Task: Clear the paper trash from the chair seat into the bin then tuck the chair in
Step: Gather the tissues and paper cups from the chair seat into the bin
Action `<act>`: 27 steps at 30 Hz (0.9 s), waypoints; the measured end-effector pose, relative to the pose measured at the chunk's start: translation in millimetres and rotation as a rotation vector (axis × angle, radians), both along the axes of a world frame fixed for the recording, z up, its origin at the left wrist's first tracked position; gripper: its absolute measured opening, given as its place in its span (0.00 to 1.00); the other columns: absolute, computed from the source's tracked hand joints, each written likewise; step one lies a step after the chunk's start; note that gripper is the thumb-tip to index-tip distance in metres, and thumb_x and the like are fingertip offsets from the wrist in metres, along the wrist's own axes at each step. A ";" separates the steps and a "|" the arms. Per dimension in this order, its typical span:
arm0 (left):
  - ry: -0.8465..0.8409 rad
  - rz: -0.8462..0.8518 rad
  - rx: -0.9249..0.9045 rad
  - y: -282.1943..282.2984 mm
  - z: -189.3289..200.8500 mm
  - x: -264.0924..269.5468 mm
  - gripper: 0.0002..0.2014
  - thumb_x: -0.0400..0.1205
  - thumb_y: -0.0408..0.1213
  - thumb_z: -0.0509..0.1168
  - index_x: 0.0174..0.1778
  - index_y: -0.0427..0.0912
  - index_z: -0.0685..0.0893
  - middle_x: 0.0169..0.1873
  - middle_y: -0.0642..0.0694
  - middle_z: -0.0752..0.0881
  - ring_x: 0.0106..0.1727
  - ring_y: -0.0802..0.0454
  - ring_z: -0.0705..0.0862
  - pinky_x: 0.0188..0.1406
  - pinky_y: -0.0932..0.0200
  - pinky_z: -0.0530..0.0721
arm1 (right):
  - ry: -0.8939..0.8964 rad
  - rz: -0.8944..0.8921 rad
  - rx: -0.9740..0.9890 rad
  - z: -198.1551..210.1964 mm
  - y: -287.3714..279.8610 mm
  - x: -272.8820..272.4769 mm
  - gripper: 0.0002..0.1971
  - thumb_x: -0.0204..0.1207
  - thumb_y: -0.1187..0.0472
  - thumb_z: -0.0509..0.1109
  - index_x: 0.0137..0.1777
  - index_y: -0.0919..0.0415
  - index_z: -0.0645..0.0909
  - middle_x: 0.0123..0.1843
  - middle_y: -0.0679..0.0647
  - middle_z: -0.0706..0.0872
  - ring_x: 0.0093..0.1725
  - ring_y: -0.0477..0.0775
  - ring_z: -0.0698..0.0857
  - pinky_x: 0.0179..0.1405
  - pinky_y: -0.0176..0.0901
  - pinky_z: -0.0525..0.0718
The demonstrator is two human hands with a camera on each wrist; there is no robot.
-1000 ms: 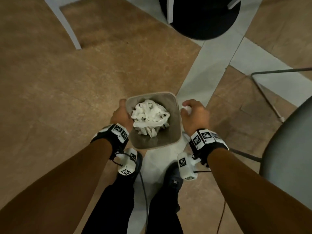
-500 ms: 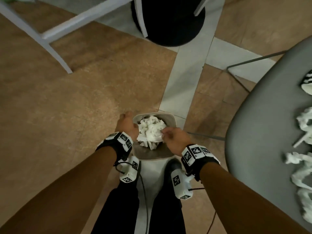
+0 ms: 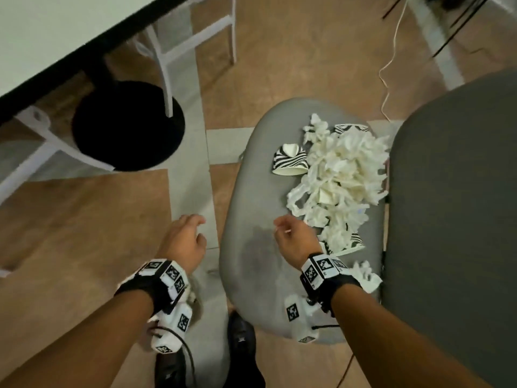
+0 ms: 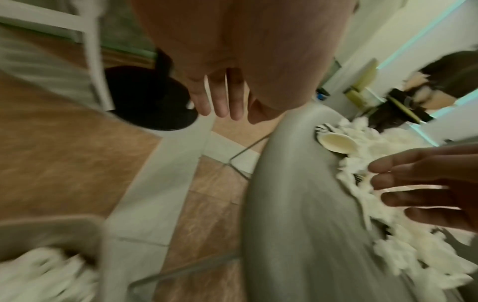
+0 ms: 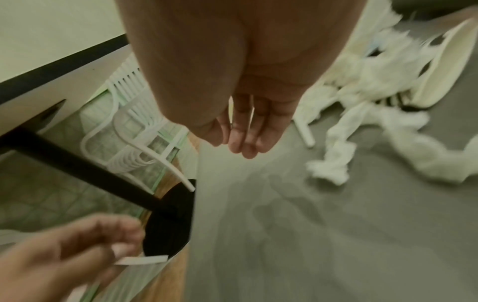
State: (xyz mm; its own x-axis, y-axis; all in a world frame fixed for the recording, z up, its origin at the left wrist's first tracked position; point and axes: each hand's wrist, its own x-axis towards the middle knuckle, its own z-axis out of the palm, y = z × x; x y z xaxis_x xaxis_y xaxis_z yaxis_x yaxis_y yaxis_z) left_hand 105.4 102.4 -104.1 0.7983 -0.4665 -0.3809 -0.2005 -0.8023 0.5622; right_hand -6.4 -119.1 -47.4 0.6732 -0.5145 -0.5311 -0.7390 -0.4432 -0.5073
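The grey chair seat [image 3: 260,275] holds a heap of crumpled white paper [image 3: 341,175] and zebra-striped paper cups [image 3: 289,161] toward its backrest side. My right hand [image 3: 291,239] hovers over the bare front of the seat with fingers straight and spread, holding nothing, its fingertips close to the near edge of the heap [image 5: 333,163]. Left of the seat, over the floor, my left hand [image 3: 186,236] hangs relaxed and empty. The bin [image 4: 51,230], with white paper inside, shows only in the left wrist view, low down beside the seat [image 4: 297,204].
The dark grey backrest [image 3: 453,219] rises right of the seat. A black round table base [image 3: 128,127] and white chair legs [image 3: 195,46] stand under the white tabletop [image 3: 56,32] at the upper left. A thin cable [image 3: 389,74] trails across the floor beyond the chair.
Both hands were at the bin, the right pressing paper into it. They have lifted off and swung right to the chair, and the view now shows the seat.
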 end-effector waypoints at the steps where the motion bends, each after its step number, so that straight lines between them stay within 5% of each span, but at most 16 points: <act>1: -0.037 -0.072 -0.025 -27.6 5.4 4.1 0.18 0.80 0.32 0.63 0.67 0.43 0.79 0.64 0.43 0.81 0.66 0.40 0.80 0.67 0.46 0.78 | 0.030 -0.015 -0.016 -3.7 -15.2 -6.4 0.12 0.79 0.58 0.62 0.58 0.52 0.84 0.51 0.52 0.90 0.52 0.55 0.88 0.57 0.46 0.84; 6: -0.209 -0.363 -0.054 -168.8 26.2 29.3 0.24 0.77 0.33 0.65 0.72 0.43 0.76 0.67 0.42 0.78 0.70 0.40 0.74 0.70 0.47 0.74 | 0.249 0.107 -0.075 -25.3 -66.1 -46.9 0.11 0.80 0.55 0.62 0.59 0.53 0.79 0.59 0.55 0.82 0.60 0.59 0.83 0.58 0.49 0.81; 11: -0.307 -0.492 0.161 -261.2 30.9 61.4 0.36 0.75 0.34 0.68 0.81 0.45 0.65 0.81 0.42 0.65 0.80 0.38 0.63 0.77 0.40 0.65 | 0.259 0.125 -0.052 -46.3 -89.0 -56.5 0.16 0.80 0.47 0.61 0.64 0.49 0.80 0.62 0.54 0.82 0.61 0.60 0.84 0.59 0.53 0.83; 15: -0.205 -0.580 0.352 -271.9 5.6 77.1 0.35 0.78 0.34 0.69 0.82 0.50 0.66 0.85 0.44 0.57 0.80 0.35 0.64 0.75 0.38 0.67 | 0.235 0.107 -0.140 -52.6 -85.4 -40.0 0.19 0.78 0.41 0.61 0.54 0.55 0.81 0.53 0.55 0.84 0.53 0.61 0.86 0.47 0.50 0.83; 20: -0.251 -0.553 0.206 -258.7 -16.8 71.2 0.19 0.81 0.27 0.62 0.69 0.42 0.75 0.77 0.44 0.68 0.66 0.34 0.75 0.63 0.40 0.79 | 0.314 0.103 -0.161 -58.9 -85.8 -22.0 0.20 0.80 0.41 0.62 0.56 0.59 0.79 0.55 0.57 0.85 0.54 0.62 0.86 0.42 0.48 0.75; 24: -0.190 -0.462 0.062 -239.3 -12.0 64.8 0.12 0.80 0.31 0.65 0.60 0.42 0.77 0.67 0.41 0.76 0.60 0.36 0.78 0.61 0.44 0.78 | 0.321 0.026 -0.062 -59.4 -85.4 -16.2 0.12 0.77 0.49 0.62 0.40 0.58 0.77 0.43 0.56 0.86 0.40 0.60 0.83 0.41 0.46 0.82; 27: -0.119 -0.382 0.036 -220.2 -5.9 56.9 0.10 0.83 0.32 0.59 0.59 0.40 0.77 0.63 0.39 0.79 0.58 0.36 0.81 0.58 0.46 0.79 | 0.319 -0.024 0.043 -51.8 -72.4 -14.2 0.16 0.72 0.45 0.62 0.45 0.57 0.81 0.39 0.54 0.85 0.39 0.59 0.85 0.43 0.47 0.87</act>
